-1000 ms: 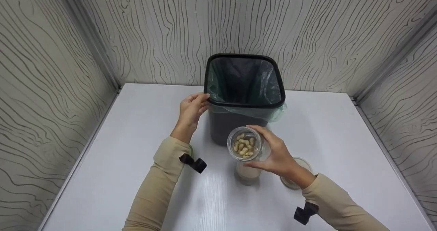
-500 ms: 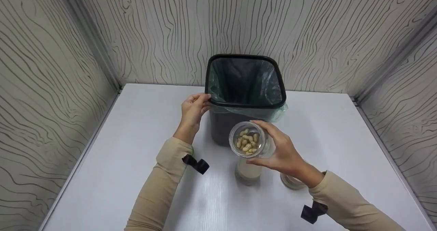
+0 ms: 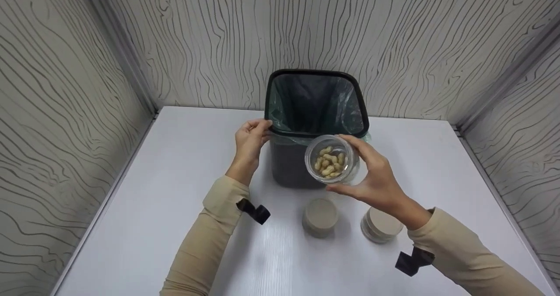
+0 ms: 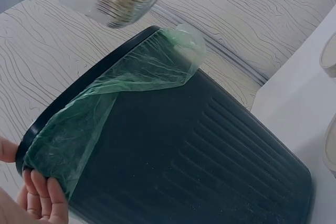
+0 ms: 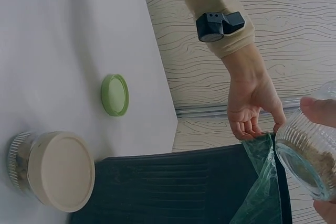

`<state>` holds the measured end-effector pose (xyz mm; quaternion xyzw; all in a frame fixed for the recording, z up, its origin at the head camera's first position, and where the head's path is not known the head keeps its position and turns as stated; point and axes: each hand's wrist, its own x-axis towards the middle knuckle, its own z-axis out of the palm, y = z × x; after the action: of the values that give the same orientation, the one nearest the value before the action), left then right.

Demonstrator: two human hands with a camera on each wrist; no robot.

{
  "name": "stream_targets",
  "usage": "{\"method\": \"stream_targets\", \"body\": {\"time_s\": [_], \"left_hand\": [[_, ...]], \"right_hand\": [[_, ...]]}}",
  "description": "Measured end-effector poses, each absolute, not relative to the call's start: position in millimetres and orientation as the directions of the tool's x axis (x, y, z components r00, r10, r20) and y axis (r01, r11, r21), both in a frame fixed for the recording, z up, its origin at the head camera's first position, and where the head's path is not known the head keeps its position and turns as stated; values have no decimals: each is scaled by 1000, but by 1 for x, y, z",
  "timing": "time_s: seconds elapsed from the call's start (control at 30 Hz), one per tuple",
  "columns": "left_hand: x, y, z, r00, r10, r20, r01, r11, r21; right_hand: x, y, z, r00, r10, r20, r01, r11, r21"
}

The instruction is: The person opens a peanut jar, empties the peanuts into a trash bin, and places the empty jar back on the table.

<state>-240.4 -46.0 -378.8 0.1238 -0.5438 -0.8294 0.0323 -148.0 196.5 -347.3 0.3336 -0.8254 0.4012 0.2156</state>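
Note:
My left hand (image 3: 250, 144) pinches the rim of a dark trash bin (image 3: 291, 165) at its near left corner, thumb on top and fingers under the edge. A green plastic liner (image 4: 142, 64) folds over that rim. In my right hand (image 3: 376, 175) is a clear jar (image 3: 311, 167), gripped round its side between thumb and fingers. The jar has no lid on, and several unshelled peanuts (image 3: 330, 167) lie inside it. It hangs in front of the bin's near rim, with its mouth toward the head camera.
Two jars with beige lids stand on the white table, one in the middle (image 3: 320, 215) and one to the right (image 3: 385, 221). A green lid (image 5: 115, 95) lies on the table in the right wrist view. Patterned panels (image 3: 218, 38) enclose the back and sides.
My right hand has lifted the jar up and to the right, toward the bin's near rim, uncovering the two lidded jars. My left hand keeps its hold on the rim.

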Motion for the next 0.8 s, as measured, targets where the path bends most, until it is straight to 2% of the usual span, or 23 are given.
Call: {"method": "stream_targets", "body": {"time_s": [0.23, 0.5, 0.8], "left_hand": [[-240, -46, -380, -970, -184, -160, -72, -410, 909], [-240, -45, -381, -971, -167, -168, -90, -398, 913], [-241, -46, -380, -968, -192, -163, -76, -397, 915]], "right_hand": [[-153, 200, -339, -697, -360, 621, -704, 511, -493], [-157, 203, -333, -742, -315, 592, -646, 573, -504], [-167, 201, -321, -736, -333, 589, -644, 614, -457]]}}
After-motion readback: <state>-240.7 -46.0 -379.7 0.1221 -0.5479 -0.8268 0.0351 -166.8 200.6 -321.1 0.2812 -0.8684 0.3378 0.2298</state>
